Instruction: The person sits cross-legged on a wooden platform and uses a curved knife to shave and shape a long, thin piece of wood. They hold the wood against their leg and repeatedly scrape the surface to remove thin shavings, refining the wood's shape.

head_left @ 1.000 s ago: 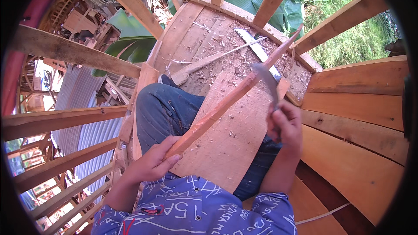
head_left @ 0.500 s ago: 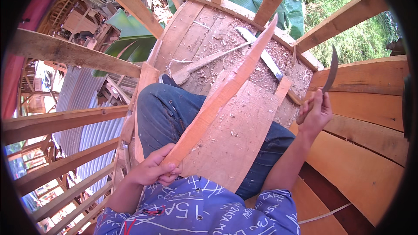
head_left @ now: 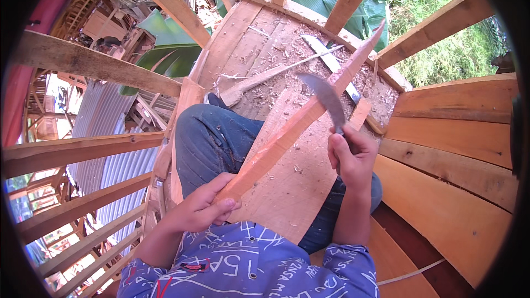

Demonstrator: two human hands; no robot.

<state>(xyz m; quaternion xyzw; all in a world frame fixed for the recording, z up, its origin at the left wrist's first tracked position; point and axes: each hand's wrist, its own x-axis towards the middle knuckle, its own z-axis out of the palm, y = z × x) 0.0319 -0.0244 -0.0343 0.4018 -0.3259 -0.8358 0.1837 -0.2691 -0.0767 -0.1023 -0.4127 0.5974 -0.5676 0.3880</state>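
A long, carved wooden piece (head_left: 276, 139), tapering to a point at its far end, slants up and to the right across my lap. My left hand (head_left: 208, 205) is closed round its near end. In my right hand (head_left: 354, 157) is a knife with a dark, curved blade (head_left: 327, 96); its handle is mostly hidden in my fist. The blade lies over the middle of the wooden piece in this view, and I cannot tell whether it touches or cuts in. Underneath, a flat wooden board (head_left: 292, 182) rests on my legs, sprinkled with shavings.
Beyond my knees, shavings cover the plank floor (head_left: 229, 60). A long straight metal blade (head_left: 326, 55) with a wooden handle (head_left: 360, 112) lies there beside a thin wooden stick (head_left: 254, 81). Wooden slats (head_left: 99, 65) stand at the left and front; a plank wall (head_left: 452, 132) rises on the right.
My right hand has swung the curved knife left, from out by the plank wall to over the wooden piece. The piece's far tip has shifted right and my left hand slightly right.
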